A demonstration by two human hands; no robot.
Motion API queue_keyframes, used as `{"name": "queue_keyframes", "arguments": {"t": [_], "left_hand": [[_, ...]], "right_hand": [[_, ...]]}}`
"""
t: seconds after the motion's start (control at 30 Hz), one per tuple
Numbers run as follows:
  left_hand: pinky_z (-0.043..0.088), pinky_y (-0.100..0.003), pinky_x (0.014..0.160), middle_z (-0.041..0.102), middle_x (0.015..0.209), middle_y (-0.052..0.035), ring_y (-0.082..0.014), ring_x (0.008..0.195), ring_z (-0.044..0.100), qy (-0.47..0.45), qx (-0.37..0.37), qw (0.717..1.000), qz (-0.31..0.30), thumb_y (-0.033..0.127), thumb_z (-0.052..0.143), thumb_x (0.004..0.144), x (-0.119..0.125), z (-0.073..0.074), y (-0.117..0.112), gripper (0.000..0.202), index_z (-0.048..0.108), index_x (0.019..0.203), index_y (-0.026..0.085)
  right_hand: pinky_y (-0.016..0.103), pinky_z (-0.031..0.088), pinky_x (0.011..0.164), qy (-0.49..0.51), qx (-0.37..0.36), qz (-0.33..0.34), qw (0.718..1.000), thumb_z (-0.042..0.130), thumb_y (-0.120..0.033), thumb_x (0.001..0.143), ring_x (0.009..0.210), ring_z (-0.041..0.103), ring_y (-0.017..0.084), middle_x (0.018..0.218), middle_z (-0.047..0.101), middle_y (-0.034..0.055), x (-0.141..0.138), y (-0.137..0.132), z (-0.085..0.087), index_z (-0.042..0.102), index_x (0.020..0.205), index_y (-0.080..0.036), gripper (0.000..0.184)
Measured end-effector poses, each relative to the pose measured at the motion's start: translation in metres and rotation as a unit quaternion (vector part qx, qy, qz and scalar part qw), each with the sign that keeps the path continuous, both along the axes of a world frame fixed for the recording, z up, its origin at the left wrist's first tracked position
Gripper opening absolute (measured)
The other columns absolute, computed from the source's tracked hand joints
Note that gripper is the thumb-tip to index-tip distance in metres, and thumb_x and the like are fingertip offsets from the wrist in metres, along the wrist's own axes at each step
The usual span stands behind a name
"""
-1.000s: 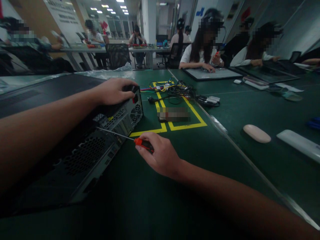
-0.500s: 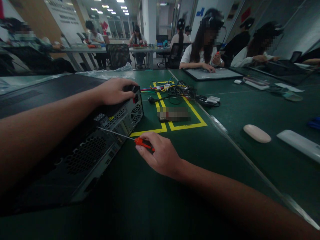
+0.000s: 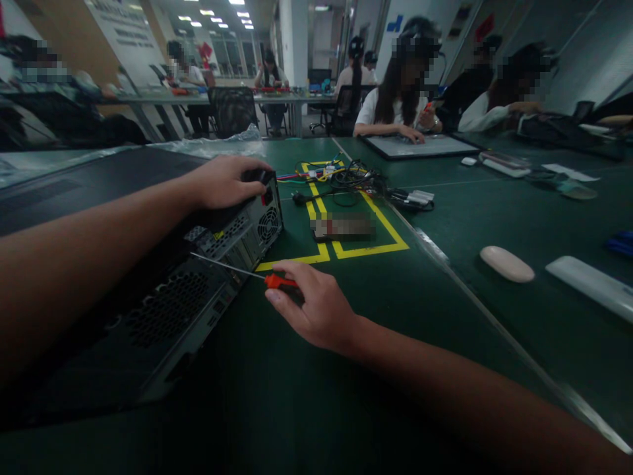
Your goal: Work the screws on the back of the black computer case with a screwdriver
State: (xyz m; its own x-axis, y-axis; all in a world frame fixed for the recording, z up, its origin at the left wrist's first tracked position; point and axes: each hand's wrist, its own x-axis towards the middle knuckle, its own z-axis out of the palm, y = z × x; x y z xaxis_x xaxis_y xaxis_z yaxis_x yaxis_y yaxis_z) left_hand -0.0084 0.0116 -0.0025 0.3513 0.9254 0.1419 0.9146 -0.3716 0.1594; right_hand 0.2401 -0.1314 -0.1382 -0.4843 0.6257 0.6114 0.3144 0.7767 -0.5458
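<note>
green table (image 3: 410, 297), computer case (image 3: 173, 300), cables (image 3: 360, 177), perhaps a phone (image 3: 343, 227)

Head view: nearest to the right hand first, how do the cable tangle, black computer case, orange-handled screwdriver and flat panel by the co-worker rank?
1. Orange-handled screwdriver: in the right hand.
2. Black computer case: close by, left.
3. Cable tangle: ahead, slightly right.
4. Flat panel: farthest, ahead and right.

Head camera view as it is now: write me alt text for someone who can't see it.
A right hand holds an orange-handled screwdriver, its tip at the back of a black computer case, while the left hand rests on top. Beyond the case, tangled cables lie on a green table, with other people seated in the background.
</note>
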Motion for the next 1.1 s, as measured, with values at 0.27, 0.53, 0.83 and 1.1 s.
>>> {"name": "queue_keyframes", "arguments": {"t": [0.27,0.53,0.83,1.1], "left_hand": [[0.051,-0.057,0.127,0.076,0.157,-0.0149,-0.0441,0.141,0.069,0.004,0.002,1.0,-0.002,0.057,0.057,0.096,-0.0014,-0.0006,0.0012,0.08,0.069,0.167,0.022],[0.055,-0.056,0.123,0.078,0.152,-0.0148,-0.0448,0.138,0.07,-0.014,0.004,1.0,0.004,0.062,0.061,0.094,-0.0017,-0.0016,0.0011,0.08,0.072,0.164,0.025],[0.053,-0.056,0.125,0.077,0.153,-0.013,-0.0439,0.139,0.07,-0.003,-0.006,1.0,0.0,0.059,0.061,0.095,0.0005,0.0007,-0.0005,0.08,0.069,0.166,0.022],[0.052,-0.056,0.126,0.076,0.157,-0.0147,-0.0445,0.141,0.07,-0.003,-0.001,1.0,0.001,0.058,0.06,0.095,-0.0002,-0.0002,-0.0001,0.079,0.069,0.166,0.023]], "right_hand": [[0.037,0.063,0.093,-0.021,0.002,0.003,1.0,0.068,-0.035,0.115,0.104,0.08,0.023,0.121,0.084,0.01,0.0008,0.0018,-0.0011,0.069,0.13,-0.021,0.021],[0.036,0.062,0.091,-0.028,0.004,0.002,1.0,0.067,-0.033,0.115,0.103,0.079,0.022,0.12,0.083,0.0101,0.0022,0.0007,0.0022,0.069,0.13,-0.02,0.019],[0.035,0.062,0.09,-0.019,0.01,-0.005,1.0,0.068,-0.035,0.115,0.102,0.079,0.023,0.119,0.083,0.0098,0.0019,0.0009,0.0016,0.07,0.129,-0.021,0.02],[0.037,0.062,0.089,-0.026,0.009,-0.007,1.0,0.066,-0.036,0.115,0.101,0.079,0.023,0.118,0.084,0.0106,0.0024,0.0007,0.0025,0.07,0.129,-0.02,0.022]]}}
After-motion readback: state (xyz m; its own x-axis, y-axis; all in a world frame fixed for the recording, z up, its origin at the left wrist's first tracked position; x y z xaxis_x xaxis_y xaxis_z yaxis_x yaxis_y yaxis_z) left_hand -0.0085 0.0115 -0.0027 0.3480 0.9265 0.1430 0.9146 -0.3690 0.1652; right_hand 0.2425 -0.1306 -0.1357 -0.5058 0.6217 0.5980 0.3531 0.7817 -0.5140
